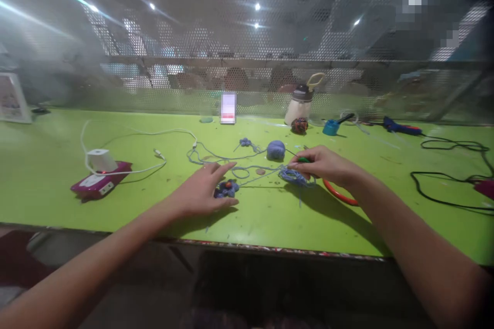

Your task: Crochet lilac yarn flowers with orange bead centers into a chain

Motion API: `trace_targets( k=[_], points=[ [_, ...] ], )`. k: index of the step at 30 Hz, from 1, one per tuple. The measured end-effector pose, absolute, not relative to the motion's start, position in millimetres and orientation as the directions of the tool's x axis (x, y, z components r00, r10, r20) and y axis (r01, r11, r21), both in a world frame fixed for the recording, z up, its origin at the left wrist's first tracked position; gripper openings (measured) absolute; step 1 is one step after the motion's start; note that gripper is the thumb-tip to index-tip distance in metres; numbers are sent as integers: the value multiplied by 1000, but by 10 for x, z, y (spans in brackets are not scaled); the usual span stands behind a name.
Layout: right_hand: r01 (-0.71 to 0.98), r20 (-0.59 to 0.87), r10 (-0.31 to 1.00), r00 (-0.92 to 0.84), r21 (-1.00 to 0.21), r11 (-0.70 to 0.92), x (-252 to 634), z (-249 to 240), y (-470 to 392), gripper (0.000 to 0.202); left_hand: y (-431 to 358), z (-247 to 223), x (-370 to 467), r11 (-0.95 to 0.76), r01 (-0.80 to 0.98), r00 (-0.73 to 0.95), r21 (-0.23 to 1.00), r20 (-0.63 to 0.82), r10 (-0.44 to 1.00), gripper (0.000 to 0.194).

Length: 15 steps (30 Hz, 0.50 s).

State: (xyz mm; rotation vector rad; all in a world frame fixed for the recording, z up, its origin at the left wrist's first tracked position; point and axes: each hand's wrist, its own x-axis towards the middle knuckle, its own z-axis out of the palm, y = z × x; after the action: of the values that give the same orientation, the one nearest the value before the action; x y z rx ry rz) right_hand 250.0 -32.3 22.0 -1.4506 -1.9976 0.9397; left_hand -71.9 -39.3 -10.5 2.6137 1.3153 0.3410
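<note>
My left hand (200, 189) lies low over the table with its fingers spread. Between its thumb and forefinger sits a blue-purple crocheted flower (230, 188) with an orange-brown centre, partly hidden by the hand. My right hand (322, 164) is closed around a green-handled crochet hook (303, 160), its thin dark shaft pointing left. Beneath those fingers is a loose tangle of blue-purple yarn (294, 176); whether they also grip it I cannot tell. A strand runs from the flower towards the tangle. Behind stand a yarn ball (276, 150) and a smaller crocheted flower (245, 142).
Left is a purple power strip (102, 185) with a white charger (101, 160) and cable. A phone (228, 108), bottle (299, 105), dark yarn ball (299, 125), blue tape dispenser-like object (331, 127) and blue glue gun (401, 126) line the back. A red ring-shaped piece (339, 194) lies by my right wrist.
</note>
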Motion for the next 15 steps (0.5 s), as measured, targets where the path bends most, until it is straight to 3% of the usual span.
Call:
trace_targets(
  k=[5,9,15],
  points=[
    [663,9,964,-265,-724,189,2515,192,-337,33,-346,-57,-988,-573,705,624,419,17,781,61],
    [660,32,970,-240,-727,188,2558,161,-348,38,-381,-108,-1017,-505,745,550,435,27,835,41],
    [705,57,978,-202,-685,185,2611,121,-315,37,-534,-121,-957,-419,804,454,423,20,891,43]
  ],
)
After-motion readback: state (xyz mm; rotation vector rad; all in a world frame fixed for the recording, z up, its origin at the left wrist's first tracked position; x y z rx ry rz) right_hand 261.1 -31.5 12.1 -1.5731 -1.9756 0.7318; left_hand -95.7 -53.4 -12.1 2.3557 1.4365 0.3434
